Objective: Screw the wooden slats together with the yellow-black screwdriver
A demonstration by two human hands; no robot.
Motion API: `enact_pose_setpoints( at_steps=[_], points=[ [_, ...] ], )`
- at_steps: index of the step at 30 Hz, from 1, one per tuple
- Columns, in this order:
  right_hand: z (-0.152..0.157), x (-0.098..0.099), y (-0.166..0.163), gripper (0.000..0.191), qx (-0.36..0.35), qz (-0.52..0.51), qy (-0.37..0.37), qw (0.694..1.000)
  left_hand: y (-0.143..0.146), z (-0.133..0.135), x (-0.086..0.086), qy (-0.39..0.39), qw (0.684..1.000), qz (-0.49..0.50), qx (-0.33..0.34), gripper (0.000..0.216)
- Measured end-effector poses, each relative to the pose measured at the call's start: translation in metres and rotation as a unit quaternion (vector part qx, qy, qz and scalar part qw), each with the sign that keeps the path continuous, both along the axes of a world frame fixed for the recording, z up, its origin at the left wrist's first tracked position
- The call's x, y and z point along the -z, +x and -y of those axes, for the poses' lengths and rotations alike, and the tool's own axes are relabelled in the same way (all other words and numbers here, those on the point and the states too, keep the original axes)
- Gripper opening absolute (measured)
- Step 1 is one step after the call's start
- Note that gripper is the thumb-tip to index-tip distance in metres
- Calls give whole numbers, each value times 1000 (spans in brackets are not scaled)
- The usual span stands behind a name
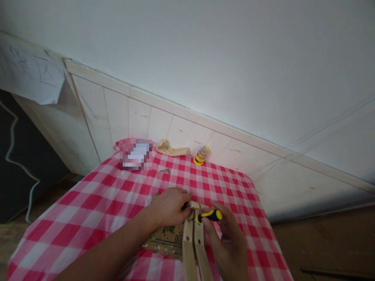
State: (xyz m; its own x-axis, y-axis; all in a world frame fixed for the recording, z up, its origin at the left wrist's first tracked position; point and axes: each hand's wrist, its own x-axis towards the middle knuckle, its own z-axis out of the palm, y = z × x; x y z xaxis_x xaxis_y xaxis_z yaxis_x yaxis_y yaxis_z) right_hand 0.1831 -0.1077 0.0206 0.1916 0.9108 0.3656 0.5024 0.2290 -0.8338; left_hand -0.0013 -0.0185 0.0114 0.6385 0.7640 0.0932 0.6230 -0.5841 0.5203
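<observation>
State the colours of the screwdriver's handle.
The handle is yellow and black, seen best in the head view, the only one here.

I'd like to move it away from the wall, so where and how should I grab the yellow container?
Hold the yellow container around its middle, coming from the near side, opposite the paneled wall. It seems to stand upright with little room behind it, and its narrow, rounded-looking body should suit a wraparound grip.

Right fingers (212, 233) hold a yellow-black screwdriver (209, 216) over wooden pieces (189, 246).
</observation>
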Motion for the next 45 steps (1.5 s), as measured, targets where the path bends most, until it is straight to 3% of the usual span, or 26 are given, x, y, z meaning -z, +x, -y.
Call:
enact_pose_setpoints(
  at_steps=[5,10,14,23,29,34,39,45],
  points=[
    [-5,13,-2,35,35,41,57,997,0,1,-2,5,1000,-11,-12,19],
    [-10,32,-4,41,83,70,159,981,0,1,0,22,999,-21,-15,20],
    [-11,35,-3,33,75,95,210,970,0,-1,5,32,999,-12,-18,23],
    [-9,31,-1,33,-9,35,206,978,4,-3,10,40,999,30,-4,23],
    [-12,1,-8,28,-45,89,123,987,6,-2,11,11,999,46,0,24],
    [-8,-21,-7,30,-113,228,134,958,6,-1,8,-13,998,52,13,25],
    [-14,-2,7,37,-117,260,265,921,6,0,7,-19,997,66,18,26],
    [-20,22,15,43,-127,202,332,913,8,-1,11,-4,999,40,-8,17]
  ],
)
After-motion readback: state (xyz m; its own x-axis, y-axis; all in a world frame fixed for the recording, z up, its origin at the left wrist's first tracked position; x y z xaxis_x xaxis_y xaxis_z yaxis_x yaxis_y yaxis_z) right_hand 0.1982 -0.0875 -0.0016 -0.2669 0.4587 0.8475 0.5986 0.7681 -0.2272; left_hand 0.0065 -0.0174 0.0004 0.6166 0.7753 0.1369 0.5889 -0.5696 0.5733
